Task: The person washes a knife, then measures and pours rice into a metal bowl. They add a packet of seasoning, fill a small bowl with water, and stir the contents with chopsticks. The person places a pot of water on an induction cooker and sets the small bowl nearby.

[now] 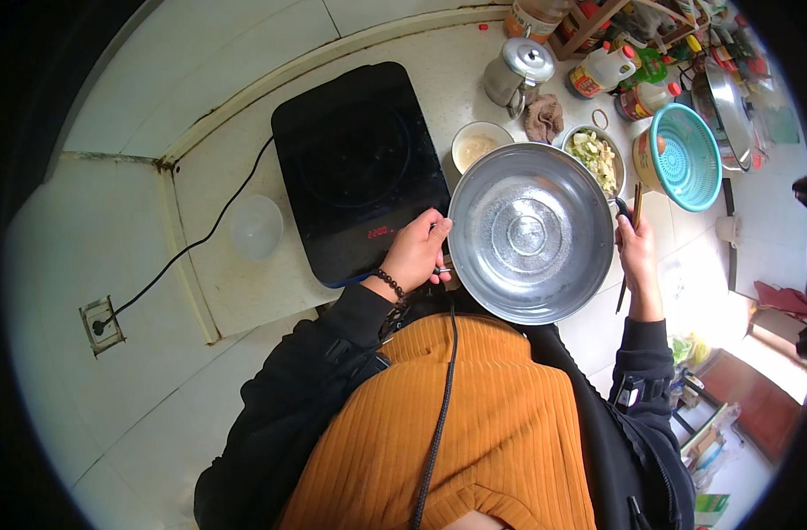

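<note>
Between my two hands is a wide grey metal pan [529, 232], tilted, its inside wet and shiny. My left hand [420, 245] grips the handle at its left side. A second black handle is in my right hand [634, 248], together with a pair of wooden chopsticks [636, 205]. To the left lies a black induction cooktop [360, 159] with a lit red display and nothing on its plate. Behind the pan stand a bowl of pale food or liquid [477, 146] and a metal bowl of chopped greens and pale pieces [597, 159].
A translucent bowl [256, 227] sits left of the cooktop, near its black cord [211, 232]. A metal pot [519, 69], a brown cloth [544, 118], sauce bottles [595, 71] and a turquoise plastic basket [688, 159] stand at the back right.
</note>
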A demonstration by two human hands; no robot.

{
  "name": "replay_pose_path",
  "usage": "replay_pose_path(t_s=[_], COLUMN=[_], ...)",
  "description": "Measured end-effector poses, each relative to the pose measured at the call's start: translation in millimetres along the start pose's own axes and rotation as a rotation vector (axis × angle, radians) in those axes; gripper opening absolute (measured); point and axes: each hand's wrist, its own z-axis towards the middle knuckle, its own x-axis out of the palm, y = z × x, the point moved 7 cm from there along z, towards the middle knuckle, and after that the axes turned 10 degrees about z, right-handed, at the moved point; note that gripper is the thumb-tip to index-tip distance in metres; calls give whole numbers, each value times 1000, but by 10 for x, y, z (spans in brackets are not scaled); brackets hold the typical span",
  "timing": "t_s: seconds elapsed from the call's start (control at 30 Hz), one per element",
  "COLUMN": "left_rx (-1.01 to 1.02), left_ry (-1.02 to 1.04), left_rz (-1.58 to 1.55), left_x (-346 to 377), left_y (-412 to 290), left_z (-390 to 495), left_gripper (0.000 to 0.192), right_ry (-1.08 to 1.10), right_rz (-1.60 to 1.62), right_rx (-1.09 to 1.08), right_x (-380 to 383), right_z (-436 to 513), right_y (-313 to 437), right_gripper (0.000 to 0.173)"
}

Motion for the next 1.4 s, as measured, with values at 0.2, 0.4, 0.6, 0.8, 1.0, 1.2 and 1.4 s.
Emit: replay_pose_path(t_s=[0.2,0.4,0.6,0.8,1.0,1.2,1.4], left_rx=[-11,-37,-50,-36,-27,-37,-43], left_ry=[22,40,50,65,80,83,87], left_rz=[42,60,41,40,33,38,22], left_x=[62,71,76,101,113,120,124], left_y=[-18,-40,-48,-56,-54,-51,-46], left_z=[141,235,309,338,364,362,357], left_gripper=[31,32,33,32,31,33,34], right_ry=[-11,-25,-17,-26,-5,-21,-21], right_rz=[17,-18,-36,-35,-37,-65,-70], right_rx=[5,35,26,34,39,47,33], right_x=[-80,-97,-117,-134,-129,-152,-160], right_z=[15,81,171,200,194,208,216], right_y=[-47,-88,-85,-27,26,33,56], right_gripper=[16,14,12,10,8,9,11])
